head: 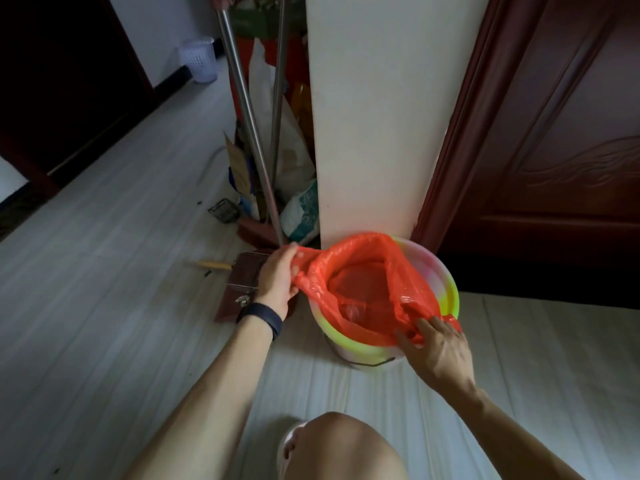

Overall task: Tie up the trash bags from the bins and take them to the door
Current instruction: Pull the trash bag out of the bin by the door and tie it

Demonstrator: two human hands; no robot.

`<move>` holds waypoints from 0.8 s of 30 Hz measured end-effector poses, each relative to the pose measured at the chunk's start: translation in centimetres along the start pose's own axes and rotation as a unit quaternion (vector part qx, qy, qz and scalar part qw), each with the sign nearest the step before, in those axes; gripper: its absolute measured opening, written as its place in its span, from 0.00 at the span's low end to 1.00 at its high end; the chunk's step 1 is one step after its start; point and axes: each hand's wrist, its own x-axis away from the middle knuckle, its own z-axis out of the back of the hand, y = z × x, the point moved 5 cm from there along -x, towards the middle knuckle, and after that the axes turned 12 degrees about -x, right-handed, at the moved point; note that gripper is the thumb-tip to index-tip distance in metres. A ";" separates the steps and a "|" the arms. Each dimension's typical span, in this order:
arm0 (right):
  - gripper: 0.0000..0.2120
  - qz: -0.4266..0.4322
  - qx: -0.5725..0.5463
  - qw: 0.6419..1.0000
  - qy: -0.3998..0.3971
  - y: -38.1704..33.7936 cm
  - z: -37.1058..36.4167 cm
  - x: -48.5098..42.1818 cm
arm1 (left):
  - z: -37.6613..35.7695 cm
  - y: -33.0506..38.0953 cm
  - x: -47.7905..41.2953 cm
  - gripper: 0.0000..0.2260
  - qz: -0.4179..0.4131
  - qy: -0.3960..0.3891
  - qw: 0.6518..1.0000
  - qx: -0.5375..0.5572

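knee (341, 448): bare, just before the bin (449, 295)
right hand (438, 348): fingers pinch orange bag (360, 271) at bin's near rim
left hand (277, 282): fingers curled round bag edge, left of bin
orange bag: inside bin, mouth open

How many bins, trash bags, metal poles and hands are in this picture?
Bins: 2, the yellow-green bin and the white lattice basket
Trash bags: 1, the orange bag
Metal poles: 2, the left pole and the right pole
Hands: 2, the left hand and the right hand, each gripping the bag's edge
Total: 7
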 end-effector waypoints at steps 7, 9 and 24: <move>0.18 -0.231 -0.323 0.914 -0.084 -1.5 2.8 -3.8 | -8.2 6.2 5.4 0.12 -0.183 -0.263 0.878 -0.355; 0.13 -0.236 -0.452 0.860 -0.032 -3.1 5.4 -5.9 | -8.9 6.8 5.6 0.11 -0.250 -0.248 0.836 -0.421; 0.22 -0.176 -0.527 0.819 -0.142 -7.8 6.1 -5.3 | -8.9 3.2 6.6 0.32 -0.196 -0.309 0.848 -0.384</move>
